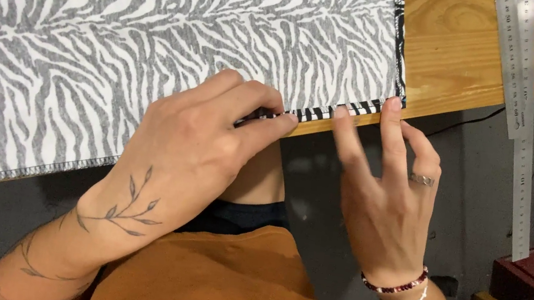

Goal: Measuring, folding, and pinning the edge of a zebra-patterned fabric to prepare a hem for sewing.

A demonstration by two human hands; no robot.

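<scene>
I see soft grey-and-white zebra-striped fabric [158,39] flat on the knotty pine table [458,51] | left hand [191,154] pinches its folded hem | right hand [387,200] fingers spread, pressing the corner | steel ruler [520,108] beside

Warm, even light; sharp focus

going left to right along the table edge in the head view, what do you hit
zebra fabric → left hand → folded hem → right hand → bare wooden table → metal ruler
</scene>
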